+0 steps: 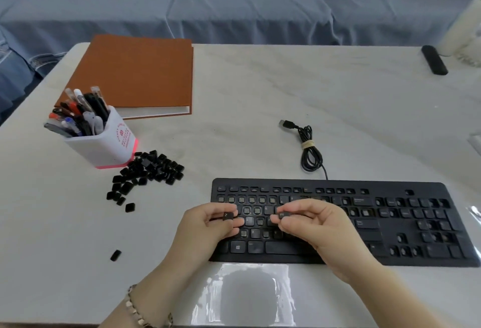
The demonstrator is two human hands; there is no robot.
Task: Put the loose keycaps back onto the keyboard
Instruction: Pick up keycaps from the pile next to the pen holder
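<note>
pale marble-look table (260, 88) stands in front of a blue-covered sofa (234, 2), and on it a black keyboard (390, 258) lies at the near right with its cable (309, 150) coiled behind it. judging by the many bare switch sockets across the letter rows, number pad and function row, the job is at an early stage: only some keys, such as the space bar and a few letters, are seated. the left hand (205, 226) pinches one keycap (227, 215) between thumb and fingertips above the left letter rows; the right hand (315, 223) pinches a second keycap (282, 215) the same way just beside it, both held above the keyboard, neither pressed in. counted: one keyboard, two held caps, one heap of loose keycaps (148, 171) left of the keyboard, too piled to count exactly, likely a few dozen, and one stray keycap (115, 255) nearer the front edge. one pen cup (104, 143) touches the heap, with one brown folder (135, 72) behind
</note>
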